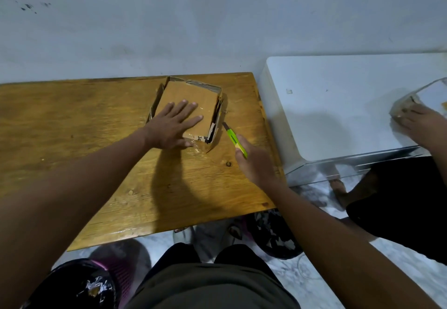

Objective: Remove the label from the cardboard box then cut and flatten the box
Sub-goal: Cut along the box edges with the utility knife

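The cardboard box [191,105] sits on the far part of the wooden table [84,139], toward its right end and close to the grey wall [193,18]. Its brown panel faces up, and low, ragged side walls stand around that panel at the 9, 12 and 3 o'clock sides. At the box's 5 o'clock corner the wall is torn and splayed, with a dark strip and a printed number showing there. The left hand [173,125] lies flat on the panel, fingers spread and pointing toward 1 o'clock, palm pressing down with nothing held in it. At 4 o'clock from the box, the right hand [254,161] is closed around a yellow-green utility knife [234,140], whose dark tip points toward 11 o'clock and sits just beside the box's right wall; whether it touches the cardboard cannot be told. At 3 o'clock from the table stands a white surface [338,105], where another person's hand [416,120] rests on a second box [423,98]. Under the table's near edge, dark bags [273,233] lie on a marbled floor [314,291].
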